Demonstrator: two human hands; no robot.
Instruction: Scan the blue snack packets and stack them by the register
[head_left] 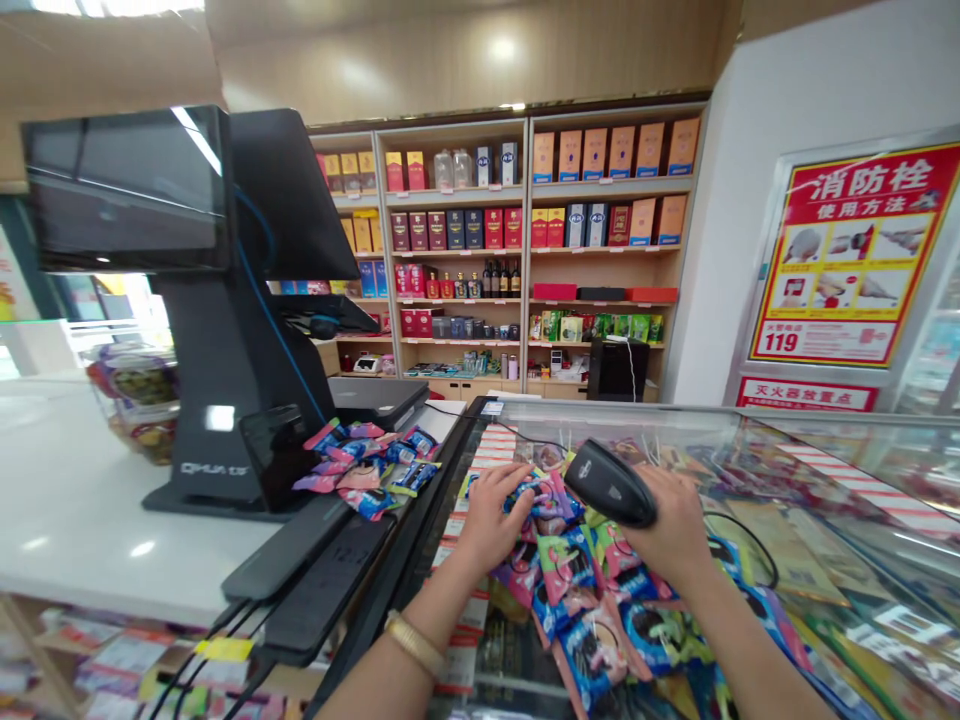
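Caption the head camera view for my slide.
Left hand on snack packets atop a glass counter, right hand gripping a barcode scanner, beside a checkout terminal.

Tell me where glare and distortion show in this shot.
Head view: ceiling lights leave glare on the glass counter top and a white patch on the black terminal stand; the wide lens bows the shelving and stretches the left forearm toward the bottom edge.
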